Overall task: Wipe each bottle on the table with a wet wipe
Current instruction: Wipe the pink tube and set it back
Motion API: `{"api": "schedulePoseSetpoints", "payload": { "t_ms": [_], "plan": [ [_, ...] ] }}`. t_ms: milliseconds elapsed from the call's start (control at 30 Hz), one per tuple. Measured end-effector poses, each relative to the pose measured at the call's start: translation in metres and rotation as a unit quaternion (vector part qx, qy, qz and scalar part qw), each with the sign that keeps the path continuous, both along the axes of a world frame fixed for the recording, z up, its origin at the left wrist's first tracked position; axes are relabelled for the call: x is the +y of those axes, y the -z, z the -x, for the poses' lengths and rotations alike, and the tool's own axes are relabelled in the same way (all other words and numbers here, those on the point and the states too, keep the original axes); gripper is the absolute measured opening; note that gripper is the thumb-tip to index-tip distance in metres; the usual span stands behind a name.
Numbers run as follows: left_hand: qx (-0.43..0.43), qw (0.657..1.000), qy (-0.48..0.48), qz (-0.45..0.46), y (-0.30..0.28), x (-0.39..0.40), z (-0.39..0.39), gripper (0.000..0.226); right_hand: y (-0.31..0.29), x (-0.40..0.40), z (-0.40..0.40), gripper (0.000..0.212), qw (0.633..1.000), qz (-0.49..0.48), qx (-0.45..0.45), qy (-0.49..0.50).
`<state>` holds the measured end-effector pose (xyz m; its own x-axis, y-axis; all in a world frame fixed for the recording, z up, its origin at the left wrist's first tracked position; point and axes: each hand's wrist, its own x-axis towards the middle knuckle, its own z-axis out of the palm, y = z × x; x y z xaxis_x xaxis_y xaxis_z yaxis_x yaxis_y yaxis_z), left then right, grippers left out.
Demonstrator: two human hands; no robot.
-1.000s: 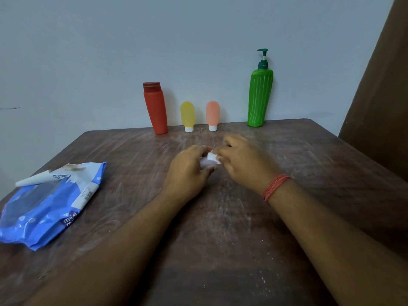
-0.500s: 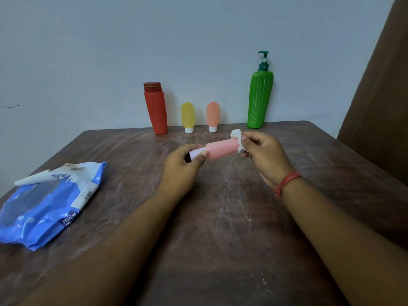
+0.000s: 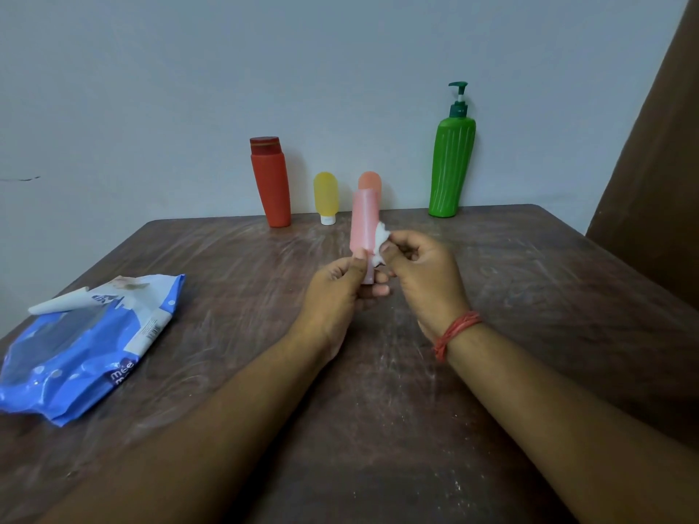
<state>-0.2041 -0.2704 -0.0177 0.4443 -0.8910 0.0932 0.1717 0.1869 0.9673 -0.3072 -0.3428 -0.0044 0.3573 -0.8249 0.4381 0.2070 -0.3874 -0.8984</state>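
The left hand (image 3: 340, 285) grips the lower end of a pink tube (image 3: 364, 228) and holds it upright above the middle of the table (image 3: 529, 296). The right hand (image 3: 423, 274) pinches a small crumpled wet wipe (image 3: 379, 247) against the tube's right side, fingers curled around it. Along the far edge by the wall stand a red bottle (image 3: 270, 183), a yellow tube (image 3: 326, 196), an orange tube (image 3: 370, 180) partly hidden behind the pink one, and a tall green pump bottle (image 3: 452, 164). A blue wipes pack (image 3: 75, 346) lies flat near the left edge, well apart from the hands. A red thread band (image 3: 455, 332) circles the right wrist
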Motion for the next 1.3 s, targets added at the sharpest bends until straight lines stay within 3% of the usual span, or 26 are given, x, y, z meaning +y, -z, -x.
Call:
{"api": "schedulePoseSetpoints", "payload": {
  "t_ms": [100, 167, 300, 367, 500, 600, 733, 867, 933, 1033, 1133, 1233, 1300],
  "plan": [
    [-0.013, 1.000, -0.006, -0.009, -0.002, 0.003, -0.005, 0.036, 0.004, 0.000, 0.001, 0.013, 0.993, 0.057, 0.098, 0.013],
    [-0.037, 0.999, 0.016, -0.022, -0.004, 0.005, -0.006, 0.037, 0.003, -0.002, 0.001, 0.019, 0.994, 0.049, 0.095, 0.010],
    [-0.093, 0.991, 0.087, -0.051, -0.005, 0.006, -0.002, 0.040, -0.005, -0.015, 0.010, 0.026, 0.999, -0.049, -0.007, 0.016],
    [-0.148, 0.982, 0.103, -0.053, -0.006, 0.009, 0.000, 0.044, -0.012, -0.025, 0.017, 0.025, 0.991, -0.103, -0.073, -0.031],
    [-0.174, 0.977, 0.106, -0.060, -0.008, 0.009, 0.000, 0.043, -0.018, -0.039, 0.030, 0.022, 0.984, -0.092, -0.125, -0.091],
    [-0.152, 0.981, 0.104, -0.055, -0.006, 0.007, -0.002, 0.041, -0.019, -0.042, 0.034, 0.026, 0.998, 0.039, 0.016, -0.053],
    [-0.188, 0.975, 0.107, -0.058, -0.005, 0.005, -0.004, 0.039, -0.023, -0.045, 0.041, 0.030, 0.976, 0.129, 0.174, -0.008],
    [-0.202, 0.973, 0.099, -0.060, -0.003, 0.003, -0.004, 0.037, -0.021, -0.039, 0.040, 0.006, 0.965, 0.183, 0.164, 0.096],
    [-0.205, 0.972, 0.097, -0.059, -0.003, 0.004, -0.005, 0.037, -0.020, -0.036, 0.037, 0.016, 0.954, 0.207, 0.155, 0.155],
    [-0.213, 0.970, 0.099, -0.060, -0.004, 0.005, -0.005, 0.039, -0.023, -0.035, 0.035, 0.012, 0.959, 0.197, 0.159, 0.126],
    [-0.230, 0.966, 0.095, -0.073, -0.005, 0.002, -0.004, 0.045, -0.024, -0.037, 0.037, 0.028, 0.971, 0.150, 0.183, 0.035],
    [-0.237, 0.964, 0.095, -0.074, -0.005, 0.003, -0.004, 0.047, -0.023, -0.039, 0.039, 0.013, 0.962, 0.173, 0.179, 0.114],
    [-0.243, 0.963, 0.094, -0.073, -0.005, 0.003, -0.004, 0.048, -0.023, -0.038, 0.038, 0.015, 0.960, 0.176, 0.160, 0.149]
  ]
}}
